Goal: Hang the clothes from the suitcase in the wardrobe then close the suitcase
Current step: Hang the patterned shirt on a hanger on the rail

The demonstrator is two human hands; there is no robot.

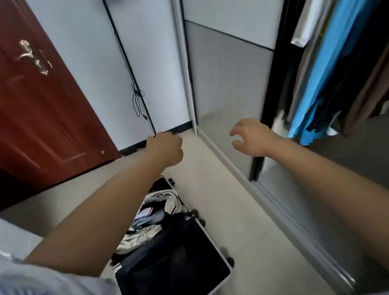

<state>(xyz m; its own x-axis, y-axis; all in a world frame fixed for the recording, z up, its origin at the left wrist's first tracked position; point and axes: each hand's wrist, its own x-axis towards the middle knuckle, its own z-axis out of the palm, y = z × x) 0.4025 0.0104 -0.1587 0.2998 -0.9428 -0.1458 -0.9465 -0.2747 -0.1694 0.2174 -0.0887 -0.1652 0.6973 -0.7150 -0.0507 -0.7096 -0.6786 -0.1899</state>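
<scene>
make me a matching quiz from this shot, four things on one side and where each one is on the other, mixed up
Things:
1. suitcase
2. blue garment
3. red door
4. black cable

Places:
A. against the white wall
B. hanging in the wardrobe, right
C. open on the floor, below the arms
D. far left of the view

Pairs: 1-C, 2-B, 3-D, 4-A
</scene>
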